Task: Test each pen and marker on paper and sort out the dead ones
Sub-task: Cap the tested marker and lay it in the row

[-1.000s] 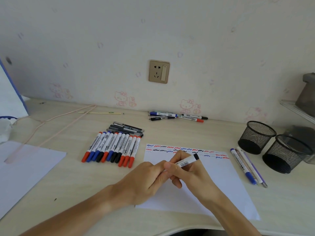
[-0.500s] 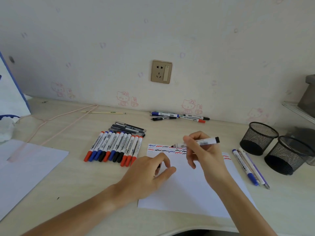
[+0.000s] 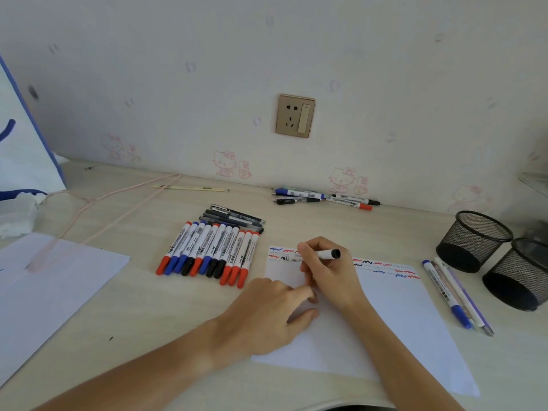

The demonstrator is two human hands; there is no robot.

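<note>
The right hand (image 3: 327,271) grips one white marker (image 3: 311,255), fingers curled round its barrel, black tip down on the test sheet (image 3: 400,315) near that sheet's far left corner, black end pointing right. The left hand (image 3: 267,312) lies on the same sheet's left part, fingers loosely bent and pressing the paper; whether anything sits under them I cannot tell.

Taking the test sheet as landmark: along its far edge run rows of short red, blue and black squiggles. Just left of it lies a row of eleven capped markers (image 3: 207,252), side by side and touching, caps red, blue and black toward the viewer. Behind that row sits a small stack of dark pens (image 3: 234,217), about five. Beyond the sheet, against the wall, lie four or so more pens and markers (image 3: 323,198). Right of the sheet lie three pens (image 3: 453,295), close together, and beyond them two black mesh cups (image 3: 474,240), touching each other.

Far left of the sheet lies a second white sheet (image 3: 53,289), with a pink cord (image 3: 118,200) trailing across it, a white bag (image 3: 23,143) at the desk's left end and one pale stick (image 3: 186,188) near the wall.

The desk (image 3: 148,321) is pale wood grain; the wall has cartoon-cat wallpaper and one gold socket plate (image 3: 295,115). Bare desk shows between the two sheets and along the near edge, which curves under the forearms.
</note>
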